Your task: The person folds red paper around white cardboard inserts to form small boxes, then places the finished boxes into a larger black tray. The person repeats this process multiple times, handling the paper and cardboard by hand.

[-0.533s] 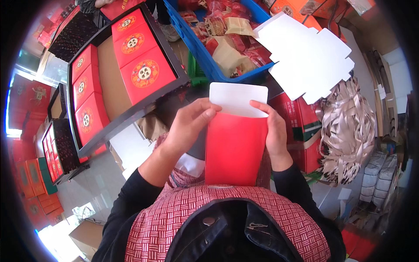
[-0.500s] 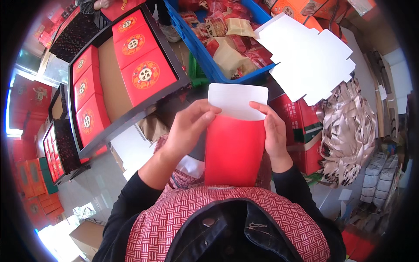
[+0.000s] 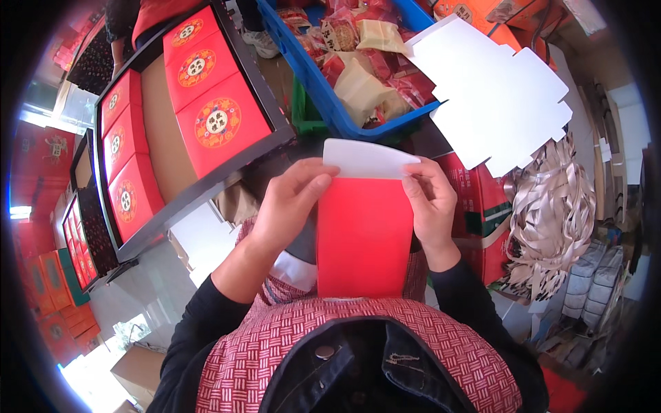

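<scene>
A red cardboard box stands in front of my apron, with its white-lined flap raised at the top end. My left hand is closed at the upper left corner, thumb and fingers pinching the box edge by the flap. Over on the other side, my right hand pinches the flap's right corner between thumb and fingers. The inside of the box is hidden behind its red front panel.
Left, a black-framed tray holds red boxes in two rows. Ahead sits a blue crate of wrapped packets. Right are flat white cardboard blanks and a hanging ribbon bundle. Another person's shoe shows beyond the tray.
My right hand has moved up from the box's side to the flap's corner. The flap now bends and looks shorter. The view has shifted slightly.
</scene>
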A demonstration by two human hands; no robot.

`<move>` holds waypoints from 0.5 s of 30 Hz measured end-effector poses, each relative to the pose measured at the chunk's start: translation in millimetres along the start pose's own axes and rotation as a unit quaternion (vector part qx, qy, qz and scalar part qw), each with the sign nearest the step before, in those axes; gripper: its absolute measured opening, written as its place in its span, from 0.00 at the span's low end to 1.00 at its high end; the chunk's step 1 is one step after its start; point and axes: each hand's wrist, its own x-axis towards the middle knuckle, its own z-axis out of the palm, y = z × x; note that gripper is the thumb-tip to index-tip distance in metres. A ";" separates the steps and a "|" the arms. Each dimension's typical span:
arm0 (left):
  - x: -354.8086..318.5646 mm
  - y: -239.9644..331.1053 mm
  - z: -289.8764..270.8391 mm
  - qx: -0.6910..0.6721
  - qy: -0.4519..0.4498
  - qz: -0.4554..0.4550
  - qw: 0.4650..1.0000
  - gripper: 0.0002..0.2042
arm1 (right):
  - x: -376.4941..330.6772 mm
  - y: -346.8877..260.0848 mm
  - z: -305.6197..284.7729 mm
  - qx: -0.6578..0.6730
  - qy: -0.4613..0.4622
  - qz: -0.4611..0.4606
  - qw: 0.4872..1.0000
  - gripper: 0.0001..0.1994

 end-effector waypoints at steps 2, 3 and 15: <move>0.9 -3.8 -1.1 -0.035 -0.005 -0.011 0.999 0.11 | 3.1 2.4 6.7 0.079 0.022 -0.018 0.997 0.13; 0.3 -3.8 -1.9 -0.028 -0.003 -0.004 1.000 0.11 | 6.8 1.2 4.1 0.038 -0.010 -0.042 0.998 0.13; -3.1 -5.1 10.1 -0.089 0.038 0.045 0.994 0.05 | 126.0 -48.5 18.6 -0.074 -0.513 0.151 0.842 0.10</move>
